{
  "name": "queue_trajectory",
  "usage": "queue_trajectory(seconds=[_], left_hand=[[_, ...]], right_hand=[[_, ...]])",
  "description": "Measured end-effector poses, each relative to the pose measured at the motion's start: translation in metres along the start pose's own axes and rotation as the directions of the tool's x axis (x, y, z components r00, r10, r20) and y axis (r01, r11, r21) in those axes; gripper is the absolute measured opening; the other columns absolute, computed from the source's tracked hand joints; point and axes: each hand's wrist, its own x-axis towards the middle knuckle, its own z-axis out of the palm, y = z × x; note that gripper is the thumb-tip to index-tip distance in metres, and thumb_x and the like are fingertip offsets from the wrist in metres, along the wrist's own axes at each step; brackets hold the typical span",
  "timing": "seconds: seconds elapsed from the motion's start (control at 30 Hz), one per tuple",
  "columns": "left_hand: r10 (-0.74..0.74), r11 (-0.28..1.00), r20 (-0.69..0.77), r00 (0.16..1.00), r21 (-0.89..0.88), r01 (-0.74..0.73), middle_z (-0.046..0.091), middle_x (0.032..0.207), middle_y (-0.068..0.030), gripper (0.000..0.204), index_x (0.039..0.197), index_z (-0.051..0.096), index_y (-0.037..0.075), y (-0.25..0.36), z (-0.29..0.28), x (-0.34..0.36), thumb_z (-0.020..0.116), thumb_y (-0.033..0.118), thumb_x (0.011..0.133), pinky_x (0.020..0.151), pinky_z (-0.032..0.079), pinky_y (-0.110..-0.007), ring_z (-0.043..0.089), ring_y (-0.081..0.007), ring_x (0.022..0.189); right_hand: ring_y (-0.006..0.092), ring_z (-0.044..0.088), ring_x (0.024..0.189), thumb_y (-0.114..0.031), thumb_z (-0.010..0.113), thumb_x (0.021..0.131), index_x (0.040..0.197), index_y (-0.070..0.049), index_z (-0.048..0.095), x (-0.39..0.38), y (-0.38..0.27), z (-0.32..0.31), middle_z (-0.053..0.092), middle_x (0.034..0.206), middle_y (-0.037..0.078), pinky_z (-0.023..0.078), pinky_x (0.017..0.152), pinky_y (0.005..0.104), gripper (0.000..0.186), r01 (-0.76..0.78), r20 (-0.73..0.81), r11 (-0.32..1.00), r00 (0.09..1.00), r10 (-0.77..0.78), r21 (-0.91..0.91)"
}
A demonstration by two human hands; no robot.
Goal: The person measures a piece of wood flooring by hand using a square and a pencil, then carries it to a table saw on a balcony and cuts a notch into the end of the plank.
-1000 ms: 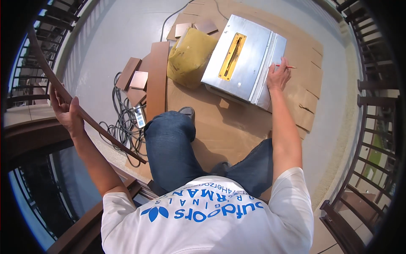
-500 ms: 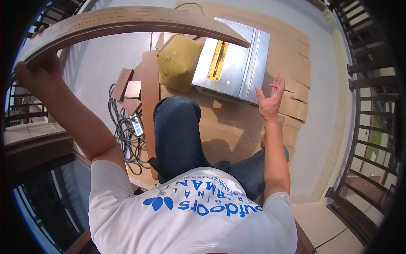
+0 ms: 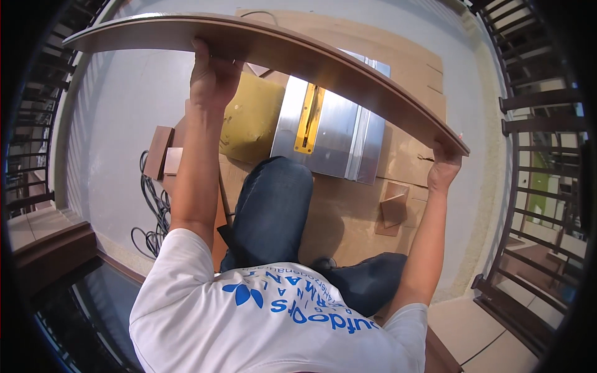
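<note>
A long brown plank (image 3: 273, 53) spans the view, raised above the floor and slanting down to the right. My left hand (image 3: 214, 81) grips its near edge left of the middle, thumb on the face and fingers partly hidden behind. At the plank's right end, my right hand (image 3: 445, 165) holds on, its fingers mostly hidden by the board. A small red bit, likely of the pencil, shows just past that end. Beneath the plank stands a silver table saw (image 3: 336, 137) with a yellow slotted insert (image 3: 308, 121) around its blade slot.
A yellow box-like block (image 3: 252, 118) stands left of the saw. Brown board offcuts (image 3: 157, 152) and coiled black cable (image 3: 152, 211) lie further left. More offcuts (image 3: 393, 208) rest on the cardboard (image 3: 354, 217) at right. Dark railings (image 3: 541, 118) line both sides.
The plank has swung rightward and turned its brown face toward me. My left hand has moved right along with it. My right hand, free with a red pencil before, has taken hold of the right end.
</note>
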Motion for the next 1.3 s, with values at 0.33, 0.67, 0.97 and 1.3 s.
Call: queue_trajectory(seconds=[0.33,0.67,0.97,1.3], left_hand=[[-0.234,0.965,-0.250,0.940,0.058,0.255,0.062,0.116,-0.0067,0.023,0.120,0.056,0.007,-0.075,-0.099,0.039,0.061,0.005,0.098,0.098,0.055,-0.046,0.063,-0.0219,0.108],[-0.279,0.919,-0.567,0.775,0.076,0.387,0.062,0.109,-0.0120,0.021,0.116,0.058,0.000,-0.126,-0.140,0.054,0.064,0.004,0.096,0.098,0.054,-0.048,0.062,-0.0274,0.103],[-0.263,0.923,-0.614,0.744,0.064,0.379,0.064,0.107,-0.0116,0.019,0.113,0.059,-0.002,-0.141,-0.144,0.036,0.064,0.004,0.096,0.102,0.050,-0.046,0.062,-0.0258,0.103],[-0.412,0.865,-0.459,0.787,0.073,0.496,0.066,0.109,-0.0165,0.020,0.111,0.060,-0.008,-0.155,-0.123,0.019,0.066,0.001,0.094,0.098,0.055,-0.033,0.066,-0.0245,0.103]], right_hand=[[0.0244,0.062,0.110,-0.033,0.062,0.100,0.123,0.001,0.057,0.076,0.071,0.016,0.064,0.119,0.010,0.054,0.095,0.0384,0.040,-0.559,-0.038,0.807,0.817,0.575,0.187],[0.0243,0.055,0.120,-0.023,0.060,0.101,0.129,-0.003,0.055,0.059,0.148,0.075,0.058,0.129,0.010,0.048,0.107,0.0404,0.035,-0.434,-0.215,0.614,0.674,0.707,0.659],[0.0133,0.059,0.074,-0.015,0.074,0.092,0.111,-0.009,0.061,0.050,0.151,0.105,0.066,0.096,0.001,0.046,0.059,0.0283,0.024,-0.595,-0.159,0.741,0.736,0.658,0.312],[0.0121,0.054,0.069,-0.018,0.073,0.093,0.107,-0.007,0.060,0.044,0.163,0.091,0.064,0.092,0.001,0.043,0.056,0.0266,0.021,-0.557,-0.180,0.762,0.755,0.631,0.331]])
